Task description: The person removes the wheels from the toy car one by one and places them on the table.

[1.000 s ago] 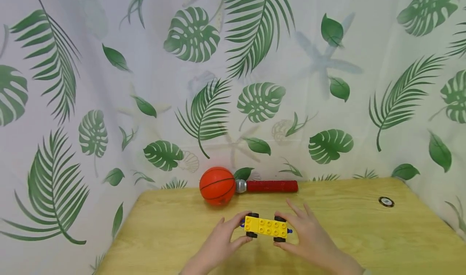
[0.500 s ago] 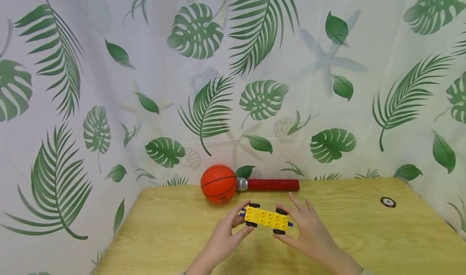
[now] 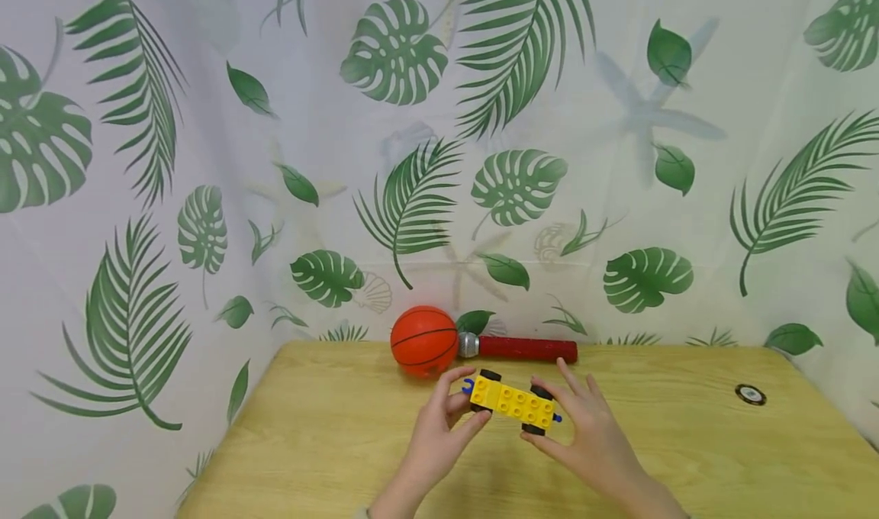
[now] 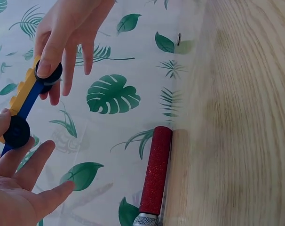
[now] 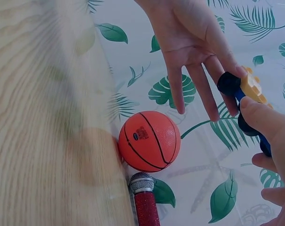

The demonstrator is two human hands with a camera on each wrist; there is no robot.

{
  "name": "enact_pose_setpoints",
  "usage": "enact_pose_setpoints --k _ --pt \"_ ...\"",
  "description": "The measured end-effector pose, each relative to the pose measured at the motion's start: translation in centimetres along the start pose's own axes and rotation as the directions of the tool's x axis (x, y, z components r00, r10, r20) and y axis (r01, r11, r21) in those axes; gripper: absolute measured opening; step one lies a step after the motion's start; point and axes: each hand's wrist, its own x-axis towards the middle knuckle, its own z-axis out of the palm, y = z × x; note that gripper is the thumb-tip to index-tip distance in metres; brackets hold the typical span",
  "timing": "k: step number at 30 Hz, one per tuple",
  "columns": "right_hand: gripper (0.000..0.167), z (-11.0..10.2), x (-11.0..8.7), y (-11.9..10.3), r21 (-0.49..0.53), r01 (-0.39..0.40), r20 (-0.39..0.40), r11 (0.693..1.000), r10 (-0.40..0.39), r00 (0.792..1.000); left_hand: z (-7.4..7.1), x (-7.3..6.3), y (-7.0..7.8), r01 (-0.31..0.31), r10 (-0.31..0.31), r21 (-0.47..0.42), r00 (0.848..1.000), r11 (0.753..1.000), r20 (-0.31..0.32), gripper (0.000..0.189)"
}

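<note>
Both hands hold a yellow toy block car with studs on top, black wheels and a blue underside, raised above the table. My left hand pinches its left end between thumb and fingers, near the blue hook. At the right end, my right hand grips the wheels with thumb and index finger, its other fingers spread. In the left wrist view the blue side of the car shows. From the right wrist, the thumb of the right hand lies against the car.
An orange toy basketball sits at the back of the wooden table. Touching or close beside it lies a red microphone with a silver head. A black-and-white round disc lies at the right. Leaf-patterned cloth hangs behind.
The hands have raised the toy car slightly toward the back of the table, and its right end slants lower in view. The head view has shifted, so the surroundings appear further right.
</note>
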Motion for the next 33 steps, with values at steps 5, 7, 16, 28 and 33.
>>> enact_pose_setpoints --k 5,7,16,28,33 --pt "0.077 0.2 0.0 -0.1 -0.008 -0.018 -0.018 1.000 0.018 1.000 0.4 0.2 0.2 0.035 -0.037 -0.078 0.999 0.996 -0.029 0.047" --pt "0.077 0.2 0.1 -0.2 -0.008 -0.022 -0.031 1.000 0.021 0.999 0.5 0.3 0.2 0.044 -0.048 -0.111 0.998 0.993 -0.032 0.047" --pt "0.077 0.4 0.2 -0.5 0.022 -0.030 -0.088 0.999 0.032 0.996 1.7 0.8 -0.1 0.145 -0.159 -0.422 0.987 0.895 0.002 0.061" --pt "0.084 2.4 -0.3 -2.2 0.100 -0.059 -0.074 0.993 0.066 0.995 2.9 0.0 -0.2 0.141 -0.207 -0.658 0.978 0.740 -0.023 0.072" --pt "0.057 2.3 -0.5 -2.4 0.235 -0.121 -0.004 0.965 0.125 0.992 2.5 -0.2 -0.2 0.130 -0.198 -0.658 0.980 0.741 -0.029 0.072"
